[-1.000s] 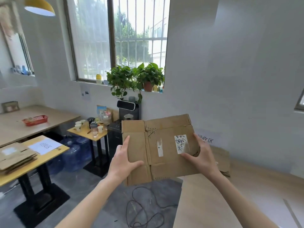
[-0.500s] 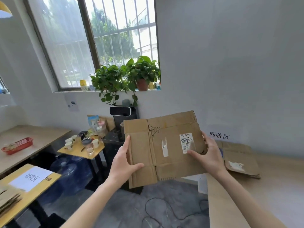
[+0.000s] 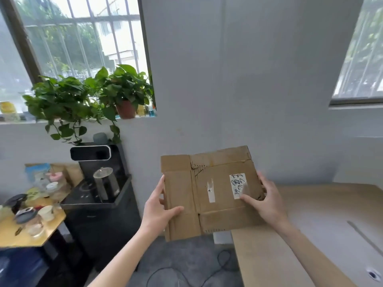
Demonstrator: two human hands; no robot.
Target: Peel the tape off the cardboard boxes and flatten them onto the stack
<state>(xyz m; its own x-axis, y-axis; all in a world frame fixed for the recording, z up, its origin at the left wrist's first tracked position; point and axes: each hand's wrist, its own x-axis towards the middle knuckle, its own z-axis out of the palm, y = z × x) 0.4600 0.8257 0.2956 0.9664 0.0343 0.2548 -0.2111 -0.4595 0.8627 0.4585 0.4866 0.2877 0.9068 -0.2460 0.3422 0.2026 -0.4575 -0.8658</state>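
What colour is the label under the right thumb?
White with dark handwriting, on the label in the head view.

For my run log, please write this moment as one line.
step: carry | box: flattened, off the table | left hand: grips left edge | right hand: grips right edge, thumb by label

A person holds a flattened cardboard box [image 3: 209, 191] up in both hands over the edge of a wooden table [image 3: 323, 235]. The left hand [image 3: 159, 212] grips its left edge, thumb on the front. The right hand [image 3: 263, 201] grips the right edge, thumb beside a white label [image 3: 238, 185]. Potted plants [image 3: 91, 98] stand on the windowsill.
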